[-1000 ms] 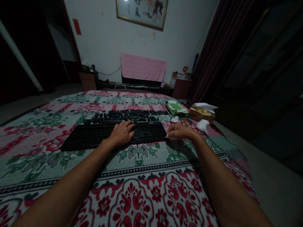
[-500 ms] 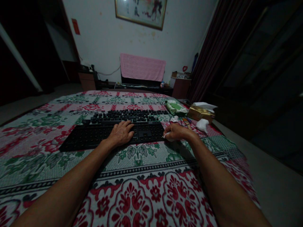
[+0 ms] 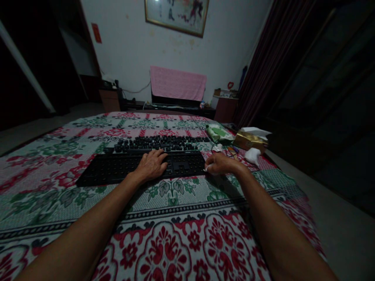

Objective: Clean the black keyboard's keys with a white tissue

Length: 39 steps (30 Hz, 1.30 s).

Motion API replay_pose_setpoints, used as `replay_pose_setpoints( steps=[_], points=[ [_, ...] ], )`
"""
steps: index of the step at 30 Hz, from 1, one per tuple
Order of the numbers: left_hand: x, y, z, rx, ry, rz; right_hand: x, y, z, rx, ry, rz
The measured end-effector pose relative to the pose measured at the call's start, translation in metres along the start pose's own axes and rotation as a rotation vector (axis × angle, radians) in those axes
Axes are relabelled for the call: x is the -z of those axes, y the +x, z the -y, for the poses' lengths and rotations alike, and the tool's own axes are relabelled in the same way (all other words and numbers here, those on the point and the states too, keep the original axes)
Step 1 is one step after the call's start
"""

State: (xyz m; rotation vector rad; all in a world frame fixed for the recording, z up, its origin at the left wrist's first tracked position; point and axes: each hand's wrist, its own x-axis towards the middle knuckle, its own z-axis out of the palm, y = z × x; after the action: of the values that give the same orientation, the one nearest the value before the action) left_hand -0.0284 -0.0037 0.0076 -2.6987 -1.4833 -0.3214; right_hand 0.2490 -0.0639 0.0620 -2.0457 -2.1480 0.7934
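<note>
A black keyboard (image 3: 105,168) with its keycaps off lies across the patterned cloth in front of me. My left hand (image 3: 151,164) rests on its middle, fingers spread flat over the board. At the keyboard's right end, my right hand (image 3: 217,164) is closed around a small piece of white tissue (image 3: 207,168), pressed near the edge of the board. Just behind the keyboard, many loose black keycaps (image 3: 164,141) lie in a long band.
To the right lie a green and white wipes pack (image 3: 218,132), a gold tissue box (image 3: 250,140), a crumpled white tissue (image 3: 252,155) and some small items with a dark cable. The flowered cloth (image 3: 166,246) covers the whole surface. A pink towel (image 3: 178,82) hangs against the far wall.
The whole view has shifted slightly. My left hand stays on the keyboard, and my right hand stays at its right edge with the tissue; little else differs.
</note>
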Motion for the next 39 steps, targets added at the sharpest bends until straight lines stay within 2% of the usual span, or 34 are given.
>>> replay_pose_setpoints(
  steps=[3, 7, 9, 12, 15, 18, 22, 25, 28, 33, 36, 39],
  points=[
    [0.001, 0.0, -0.001, -0.001, -0.001, -0.003, 0.005, -0.002, -0.003, -0.003, -0.019, -0.053],
    [0.001, -0.001, -0.002, 0.002, -0.002, -0.01, 0.005, -0.002, -0.002, 0.152, 0.046, -0.127],
    [0.001, -0.001, -0.002, 0.007, -0.002, -0.011, 0.0, 0.001, 0.001, 0.197, 0.058, -0.103],
    [0.0, -0.001, -0.001, 0.004, 0.0, -0.012, -0.008, 0.006, 0.003, 0.172, 0.02, -0.072],
    [0.0, -0.001, -0.001, -0.004, 0.01, -0.015, -0.012, 0.011, -0.001, 0.12, -0.055, -0.202],
    [0.001, -0.001, -0.001, 0.002, 0.01, -0.012, -0.013, 0.014, -0.005, 0.158, -0.063, -0.329],
    [0.001, -0.001, -0.002, -0.003, 0.006, -0.023, -0.017, 0.018, -0.004, 0.242, -0.004, -0.281],
    [0.0, -0.001, -0.001, -0.008, 0.009, -0.02, -0.018, 0.017, -0.004, 0.194, -0.005, -0.239],
    [-0.001, -0.001, 0.0, -0.011, 0.013, -0.015, -0.017, 0.016, -0.006, 0.141, -0.024, -0.298],
    [-0.001, -0.001, -0.001, -0.004, 0.01, -0.022, -0.022, 0.022, -0.006, 0.285, 0.068, -0.412],
    [-0.001, 0.0, -0.001, -0.005, 0.004, -0.019, -0.028, 0.028, -0.004, 0.332, -0.039, -0.414],
    [-0.001, 0.0, -0.001, -0.013, 0.009, -0.03, -0.03, 0.028, -0.002, 0.316, -0.13, -0.436]
  ],
)
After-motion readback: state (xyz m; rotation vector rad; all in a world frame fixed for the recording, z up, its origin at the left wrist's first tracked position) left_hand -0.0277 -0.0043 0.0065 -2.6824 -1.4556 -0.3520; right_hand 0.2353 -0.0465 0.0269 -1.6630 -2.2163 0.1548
